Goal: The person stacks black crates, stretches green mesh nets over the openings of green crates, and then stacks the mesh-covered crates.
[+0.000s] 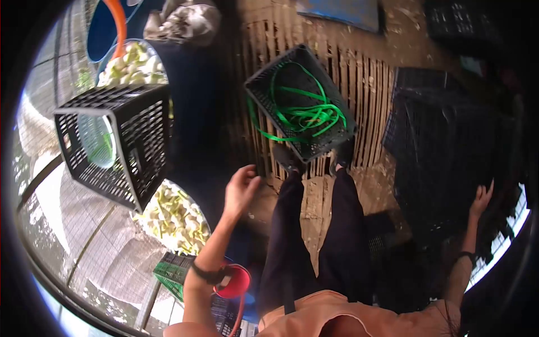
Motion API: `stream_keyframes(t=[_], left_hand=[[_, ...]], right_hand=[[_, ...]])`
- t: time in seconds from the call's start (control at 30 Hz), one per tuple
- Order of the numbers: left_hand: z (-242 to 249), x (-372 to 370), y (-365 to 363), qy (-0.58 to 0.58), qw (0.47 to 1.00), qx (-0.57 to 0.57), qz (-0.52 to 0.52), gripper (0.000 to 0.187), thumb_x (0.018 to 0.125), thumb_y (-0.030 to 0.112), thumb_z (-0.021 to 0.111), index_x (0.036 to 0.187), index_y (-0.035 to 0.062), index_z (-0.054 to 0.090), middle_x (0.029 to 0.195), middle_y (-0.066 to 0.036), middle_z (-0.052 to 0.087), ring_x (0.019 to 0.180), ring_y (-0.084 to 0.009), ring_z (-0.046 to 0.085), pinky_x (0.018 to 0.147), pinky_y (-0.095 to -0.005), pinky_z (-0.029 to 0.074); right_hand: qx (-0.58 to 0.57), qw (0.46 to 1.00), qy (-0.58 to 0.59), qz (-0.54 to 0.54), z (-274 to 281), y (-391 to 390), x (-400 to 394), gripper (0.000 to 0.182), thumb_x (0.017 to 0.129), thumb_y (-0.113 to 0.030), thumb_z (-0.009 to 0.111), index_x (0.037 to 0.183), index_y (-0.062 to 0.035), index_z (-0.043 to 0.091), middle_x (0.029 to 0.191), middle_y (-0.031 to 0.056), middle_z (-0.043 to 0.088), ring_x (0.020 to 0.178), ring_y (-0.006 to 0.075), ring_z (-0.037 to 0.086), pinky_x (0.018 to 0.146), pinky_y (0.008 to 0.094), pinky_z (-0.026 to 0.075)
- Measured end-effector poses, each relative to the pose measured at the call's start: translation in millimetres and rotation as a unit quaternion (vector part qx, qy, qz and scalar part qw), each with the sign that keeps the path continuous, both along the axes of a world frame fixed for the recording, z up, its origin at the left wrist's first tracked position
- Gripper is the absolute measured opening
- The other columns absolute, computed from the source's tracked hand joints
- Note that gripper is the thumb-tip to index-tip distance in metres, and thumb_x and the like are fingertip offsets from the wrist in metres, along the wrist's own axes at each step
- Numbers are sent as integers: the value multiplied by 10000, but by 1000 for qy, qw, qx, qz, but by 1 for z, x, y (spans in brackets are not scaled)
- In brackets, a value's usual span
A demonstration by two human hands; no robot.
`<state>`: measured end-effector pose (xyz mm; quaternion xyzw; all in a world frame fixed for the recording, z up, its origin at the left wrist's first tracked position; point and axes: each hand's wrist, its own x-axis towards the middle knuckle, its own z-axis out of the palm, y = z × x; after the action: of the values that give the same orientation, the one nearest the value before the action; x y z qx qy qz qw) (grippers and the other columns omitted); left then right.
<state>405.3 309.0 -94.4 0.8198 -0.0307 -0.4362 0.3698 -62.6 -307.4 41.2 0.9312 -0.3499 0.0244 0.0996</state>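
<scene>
My left hand (243, 189) hangs in the air left of my legs, its fingers loosely curled and a little blurred, with nothing visible in them. Far to the right, my right hand (482, 199) has its fingers apart and is beside a stack of black crates (443, 151); whether it touches them I cannot tell. At my feet a black crate (264, 78) lies on the slatted floor, holding a tangle of green strap (314, 115). Another black crate (143, 137) rests tilted at the left, with a clear greenish round object (101, 140) showing through it.
Pale green-and-white produce (177, 219) fills blue barrels at the left. A red container (233, 281) and a green crate (171, 272) are near my left forearm. A blue board (342, 12) and a crumpled pale sack (185, 21) lie ahead.
</scene>
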Motion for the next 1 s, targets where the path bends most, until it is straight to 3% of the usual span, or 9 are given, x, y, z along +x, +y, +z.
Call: stream_keyframes(t=[0.07, 0.13, 0.23, 0.33, 0.37, 0.5, 0.8, 0.9, 1.0], left_hand=[[-89, -33, -12, 22, 999, 33, -5, 513, 761, 130, 689, 1220, 47, 475, 969, -110, 582, 784, -130, 597, 696, -272, 494], [-169, -47, -38, -204, 972, 41, -112, 677, 720, 254, 712, 1297, 93, 397, 1099, -179, 549, 992, -347, 530, 845, -384, 447], [-273, -45, -53, 9, 977, -29, 212, 898, 709, 307, 763, 1371, -2, 240, 1266, -189, 465, 1146, -237, 463, 917, -302, 390], [-320, -41, -67, 48, 969, 6, 240, 932, 741, 189, 747, 1410, 43, 115, 1296, -204, 407, 1104, -284, 486, 842, -321, 443], [-332, -45, -75, 82, 949, 42, 301, 714, 756, 176, 723, 1328, 12, 327, 1189, -187, 511, 989, -257, 552, 769, -316, 459], [-327, -37, -89, 72, 979, 97, 164, 186, 746, 99, 648, 889, -19, 625, 795, -82, 656, 690, -182, 605, 638, -294, 461], [-306, 62, -52, -186, 976, 113, -11, 330, 659, 203, 649, 894, -24, 607, 806, -190, 644, 766, -322, 631, 713, -370, 478], [-263, 96, -65, -220, 964, 141, -56, 348, 662, 206, 610, 921, -26, 595, 831, -209, 633, 814, -357, 611, 734, -403, 468], [-237, 96, -67, -235, 953, 172, -78, 340, 659, 196, 584, 922, -18, 599, 833, -214, 630, 812, -375, 603, 734, -413, 466]], right_hand=[[16, 999, 17, -25, 1, -5, -10, 394, 929, -281, 403, 1084, 57, 532, 1394, 191, 324, 1235, 336, 379, 1008, 380, 301], [76, 992, -45, -90, 2, 12, 5, 431, 932, -299, 392, 1183, 44, 463, 1400, 181, 316, 1238, 316, 377, 1011, 377, 297], [156, 969, -150, -123, 1, 4, -3, 552, 930, -296, 407, 1380, -16, 254, 1389, 158, 332, 1248, 314, 368, 1044, 363, 248], [160, 966, -158, -131, 2, 7, 3, 581, 919, -337, 414, 1370, -1, 269, 1392, 166, 321, 1273, 298, 341, 1067, 375, 214], [136, 974, -141, -113, 1, 3, 0, 589, 919, -355, 405, 1368, 4, 271, 1395, 164, 315, 1282, 291, 326, 1071, 380, 210], [91, 986, -110, -91, 3, -1, -2, 594, 928, -385, 372, 1360, 12, 280, 1402, 161, 302, 1310, 271, 277, 1083, 391, 195], [112, 979, -145, -93, 0, 9, 16, 568, 924, -363, 356, 1308, 56, 345, 1403, 146, 312, 1287, 277, 320, 1066, 372, 208], [117, 970, -203, -60, -1, 26, 49, 582, 886, -381, 467, 1291, 30, 385, 1085, 270, 499, 867, 365, 524, 762, 429, 457], [100, 983, -144, -60, 3, 17, 25, 559, 901, -352, 421, 1291, 47, 377, 1214, 217, 424, 1029, 323, 452, 877, 397, 366]])
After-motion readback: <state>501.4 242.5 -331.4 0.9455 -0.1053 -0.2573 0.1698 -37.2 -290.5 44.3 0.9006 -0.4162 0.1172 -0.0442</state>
